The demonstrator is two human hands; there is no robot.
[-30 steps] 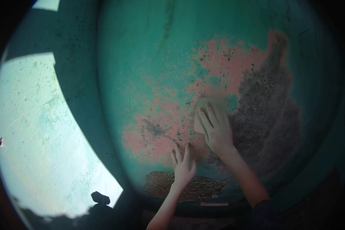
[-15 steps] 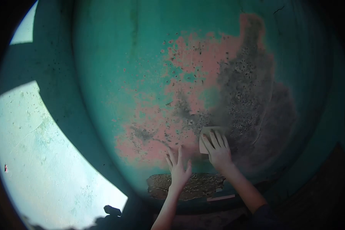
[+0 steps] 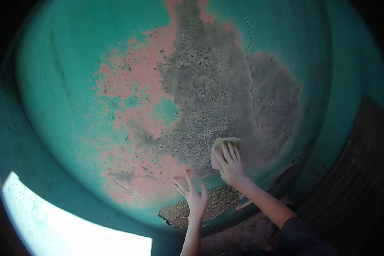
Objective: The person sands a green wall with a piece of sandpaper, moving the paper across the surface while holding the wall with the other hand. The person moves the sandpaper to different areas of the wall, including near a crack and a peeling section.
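Note:
My right hand point(image 3: 228, 164) presses a pale sheet of sandpaper point(image 3: 221, 144) flat against a green painted wall point(image 3: 94, 51), at the lower edge of a grey bare patch point(image 3: 213, 89). Only the sheet's top and left edge show past my fingers. My left hand point(image 3: 191, 194) lies open and flat on the wall, fingers spread, just below and left of the right one, over pink undercoat point(image 3: 132, 85). It holds nothing.
A crumbled hole point(image 3: 200, 207) in the plaster sits right below my left hand. A thin crack point(image 3: 251, 85) runs down the grey patch. Sunlit wall point(image 3: 64, 230) shows at lower left, a dark floor point(image 3: 354, 179) at right.
My right hand slid the sandpaper down the wall from higher up, then held near the same spot. The view swung right and up, so the grey patch now fills the centre.

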